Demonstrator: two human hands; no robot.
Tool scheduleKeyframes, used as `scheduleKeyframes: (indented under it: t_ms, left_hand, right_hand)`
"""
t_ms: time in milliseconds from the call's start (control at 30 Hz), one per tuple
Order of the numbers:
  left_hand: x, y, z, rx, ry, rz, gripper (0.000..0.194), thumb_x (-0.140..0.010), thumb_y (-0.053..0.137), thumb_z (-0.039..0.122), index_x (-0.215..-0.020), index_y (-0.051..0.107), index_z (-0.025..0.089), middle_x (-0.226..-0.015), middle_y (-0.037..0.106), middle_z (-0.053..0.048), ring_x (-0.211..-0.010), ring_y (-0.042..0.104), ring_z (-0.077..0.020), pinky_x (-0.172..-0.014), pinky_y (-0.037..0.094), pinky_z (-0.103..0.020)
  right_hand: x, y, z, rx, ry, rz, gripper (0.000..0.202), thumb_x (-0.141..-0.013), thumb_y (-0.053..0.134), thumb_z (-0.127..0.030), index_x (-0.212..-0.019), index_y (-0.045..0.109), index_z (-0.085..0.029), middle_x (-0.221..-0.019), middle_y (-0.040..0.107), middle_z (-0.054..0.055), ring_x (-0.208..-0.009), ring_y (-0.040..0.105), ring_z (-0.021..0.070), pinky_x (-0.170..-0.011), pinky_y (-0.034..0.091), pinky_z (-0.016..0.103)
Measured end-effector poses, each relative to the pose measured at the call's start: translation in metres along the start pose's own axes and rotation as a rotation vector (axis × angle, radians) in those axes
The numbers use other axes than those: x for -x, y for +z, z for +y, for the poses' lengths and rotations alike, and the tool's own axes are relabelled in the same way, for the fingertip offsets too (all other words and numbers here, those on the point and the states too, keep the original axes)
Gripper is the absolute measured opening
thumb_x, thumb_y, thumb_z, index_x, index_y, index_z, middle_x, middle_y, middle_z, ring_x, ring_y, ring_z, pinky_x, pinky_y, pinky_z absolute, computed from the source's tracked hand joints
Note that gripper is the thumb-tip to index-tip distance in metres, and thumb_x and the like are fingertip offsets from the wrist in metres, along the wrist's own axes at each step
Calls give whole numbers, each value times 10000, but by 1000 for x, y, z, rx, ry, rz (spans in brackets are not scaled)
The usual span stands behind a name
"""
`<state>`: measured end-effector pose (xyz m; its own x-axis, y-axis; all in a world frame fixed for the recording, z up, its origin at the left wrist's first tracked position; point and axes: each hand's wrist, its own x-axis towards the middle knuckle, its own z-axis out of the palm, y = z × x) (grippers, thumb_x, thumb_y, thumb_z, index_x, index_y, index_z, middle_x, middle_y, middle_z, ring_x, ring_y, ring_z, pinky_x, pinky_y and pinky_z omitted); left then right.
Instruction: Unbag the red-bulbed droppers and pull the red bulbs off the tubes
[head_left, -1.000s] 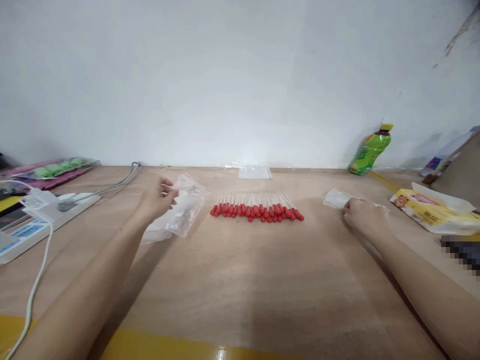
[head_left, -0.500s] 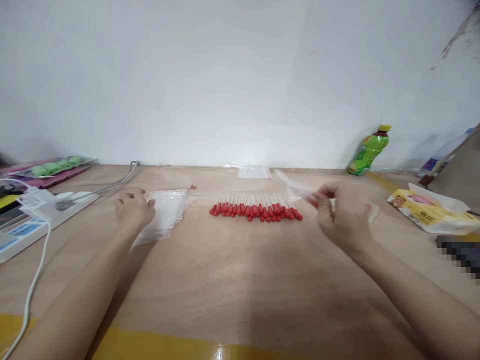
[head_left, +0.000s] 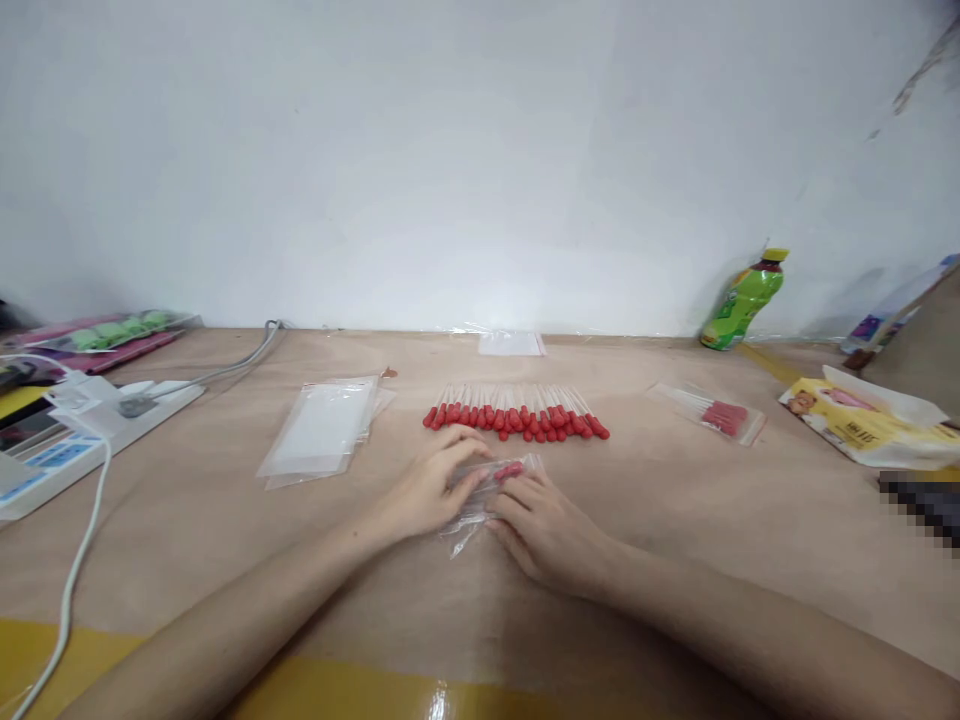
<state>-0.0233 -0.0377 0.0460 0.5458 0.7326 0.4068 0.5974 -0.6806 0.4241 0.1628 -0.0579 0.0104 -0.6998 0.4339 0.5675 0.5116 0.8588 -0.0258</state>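
Moved since the earlier frame: our left hand (head_left: 442, 480) and right hand (head_left: 544, 520), now together. Clear bag (head_left: 471, 518), between them: right clamped on it, left touching, grip unclear. Red-tipped sticks (head_left: 517, 418), twelve o'clock; bag stack (head_left: 319, 430), ten; green bottle (head_left: 742, 303), two. Brown tabletop (head_left: 405, 620); white wall (head_left: 450, 170) beyond.

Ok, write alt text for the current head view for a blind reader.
A person's left hand and right hand touch a clear plastic bag with red showing in it, on a tabletop. Just beyond lies a row of red-tipped sticks, with flat clear bags to its left and a filled bag to its right.
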Motion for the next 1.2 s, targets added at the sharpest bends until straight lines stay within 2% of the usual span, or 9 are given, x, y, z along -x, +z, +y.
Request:
scheduleKeyframes:
  t_ms: [67,133,267,400,567,667,867,1067,1200]
  left_hand:
    - [-1,11,7,78,21,-73,246,-890,385,268,-1045,562,197,-1065,560,-72,-1015,527,-181,-898,433,-328]
    - [-3,19,10,99,32,-161,305,-906,356,298,-1144,523,207,-1165,539,-74,-1078,510,-184,-935,419,-337]
    - [-8,31,7,32,99,-331,458,-909,341,364,-1343,313,222,-1396,344,-67,-1281,325,-197,-1045,315,-374]
    - [-10,32,-2,-83,197,-436,664,-860,405,466,-1401,152,178,-1450,203,-84,-1342,165,-226,-1106,160,-421]
    - [-12,24,-10,-113,223,-460,755,-830,416,535,-1408,76,189,-1457,154,-86,-1350,108,-243,-1103,58,-476]
    - [-14,22,-10,-44,181,-423,589,-884,366,450,-1395,171,231,-1435,256,-57,-1338,188,-213,-1106,98,-454]
    - [-27,28,-7,42,159,-278,320,-900,369,239,-1174,535,227,-1205,530,-55,-1112,484,-166,-966,380,-309]
    - [-41,33,-10,-20,297,-297,248,-865,427,155,-962,651,201,-1045,580,-50,-957,545,-148,-854,430,-271]
    - [-44,33,-12,-130,372,-289,236,-848,453,143,-959,647,219,-1063,583,-39,-951,556,-151,-835,435,-269]
  right_hand:
    - [7,-8,15,-118,61,12,154,-872,403,-203,-866,556,-183,-859,592,54,-835,518,165,-757,370,320]
    - [16,-15,35,-140,159,51,127,-855,444,-216,-831,566,-190,-796,594,35,-761,522,150,-734,365,317]
    - [35,-19,68,-195,352,27,100,-805,514,-239,-748,582,-194,-675,566,11,-673,509,145,-665,382,302]
    - [41,-18,74,-265,329,-69,61,-776,558,-232,-753,610,-208,-706,581,11,-716,517,152,-690,396,309]
    - [37,-12,67,-254,259,-12,89,-781,584,-284,-820,628,-217,-730,590,15,-736,503,153,-714,370,323]
    - [36,-8,65,-220,218,10,96,-795,574,-302,-805,642,-236,-708,583,11,-723,487,153,-705,348,325]
    - [36,-3,63,-150,131,63,99,-809,558,-274,-803,655,-257,-708,584,1,-730,471,144,-721,318,323]
    - [31,-2,61,-32,10,109,126,-816,531,-192,-783,642,-243,-697,593,-11,-729,455,135,-754,293,335]
    - [30,-3,59,36,-35,187,133,-812,511,-146,-768,619,-207,-718,611,-4,-722,445,135,-747,300,333]
